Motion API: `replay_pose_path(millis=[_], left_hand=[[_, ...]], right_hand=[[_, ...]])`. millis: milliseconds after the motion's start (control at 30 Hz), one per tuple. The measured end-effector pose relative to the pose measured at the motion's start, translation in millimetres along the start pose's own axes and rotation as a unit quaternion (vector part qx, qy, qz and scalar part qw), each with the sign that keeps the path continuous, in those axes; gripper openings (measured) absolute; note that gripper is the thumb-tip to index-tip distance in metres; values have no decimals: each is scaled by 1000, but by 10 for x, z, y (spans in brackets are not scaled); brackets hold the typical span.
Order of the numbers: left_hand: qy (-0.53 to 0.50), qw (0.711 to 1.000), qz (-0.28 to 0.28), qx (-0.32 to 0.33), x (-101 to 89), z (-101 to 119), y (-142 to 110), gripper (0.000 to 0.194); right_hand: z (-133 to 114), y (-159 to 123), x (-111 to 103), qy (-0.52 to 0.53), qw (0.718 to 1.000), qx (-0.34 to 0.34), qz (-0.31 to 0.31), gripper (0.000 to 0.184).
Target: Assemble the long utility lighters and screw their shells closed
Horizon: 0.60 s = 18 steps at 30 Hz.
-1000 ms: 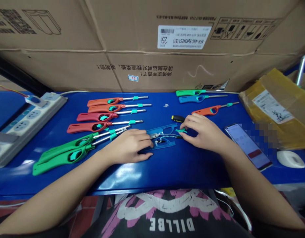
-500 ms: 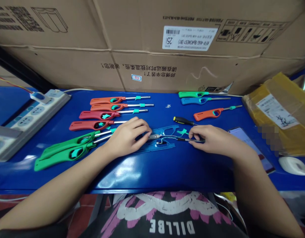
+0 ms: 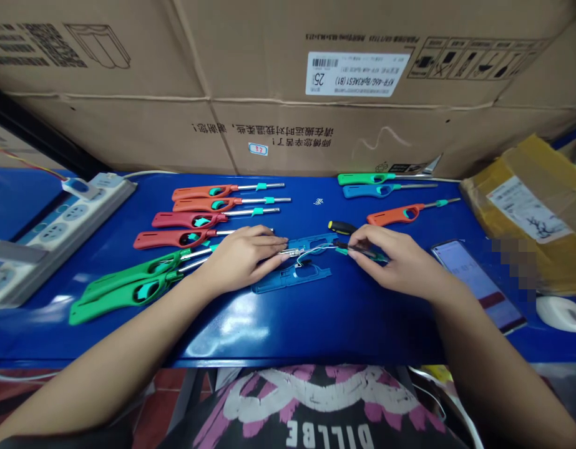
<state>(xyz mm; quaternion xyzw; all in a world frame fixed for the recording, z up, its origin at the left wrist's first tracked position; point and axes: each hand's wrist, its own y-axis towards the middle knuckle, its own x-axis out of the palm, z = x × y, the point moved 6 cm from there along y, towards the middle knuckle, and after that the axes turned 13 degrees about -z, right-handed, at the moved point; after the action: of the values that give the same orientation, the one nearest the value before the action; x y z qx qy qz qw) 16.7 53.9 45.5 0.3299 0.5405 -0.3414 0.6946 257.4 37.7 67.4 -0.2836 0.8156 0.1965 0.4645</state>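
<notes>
Two blue lighter shell halves lie open on the blue table: the upper half [image 3: 311, 242] and the lower half [image 3: 278, 280]. My left hand [image 3: 245, 257] is closed at the upper half's left end, thumb and fingers around a clear fuel tank [image 3: 293, 252]. Thin wires [image 3: 311, 251] run rightward from there, and a small black part [image 3: 307, 263] sits by the lower half. With thumb and fingertips, my right hand [image 3: 395, 259] pinches the lighter's metal tube [image 3: 377, 254], its black end near the upper half's right end. A teal tag shows beneath the fingers.
A black-and-yellow screwdriver [image 3: 340, 227] and small screws [image 3: 319, 201] lie behind the shells. Red, orange and green lighters [image 3: 189, 239] lie at left; three more, one orange [image 3: 395, 214], at back right. Around them are a phone [image 3: 477, 284], mouse [image 3: 561, 313], power strip [image 3: 53, 234] and cardboard box [image 3: 278, 137].
My right hand let go of the teal tag, took hold of the metal tube and brought it left to the upper shell half. The lower half now sits further from the upper one.
</notes>
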Motion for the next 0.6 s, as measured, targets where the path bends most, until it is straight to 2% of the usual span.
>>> replay_pose_path(millis=[200, 333, 467, 600], left_hand=[[4, 1000, -13, -22, 3, -75, -21, 33], [-25, 1000, 8, -2, 2, -68, -24, 23], [-53, 998, 38, 12, -82, -17, -41, 18], [-36, 999, 10, 15, -129, 31, -47, 16]], right_hand=[[-28, 27, 49, 10, 1000, -1, 20, 5], [-15, 32, 25, -3, 999, -1, 45, 5], [-5, 33, 15, -22, 999, 7, 39, 8], [-5, 41, 41, -42, 999, 5, 24, 11]])
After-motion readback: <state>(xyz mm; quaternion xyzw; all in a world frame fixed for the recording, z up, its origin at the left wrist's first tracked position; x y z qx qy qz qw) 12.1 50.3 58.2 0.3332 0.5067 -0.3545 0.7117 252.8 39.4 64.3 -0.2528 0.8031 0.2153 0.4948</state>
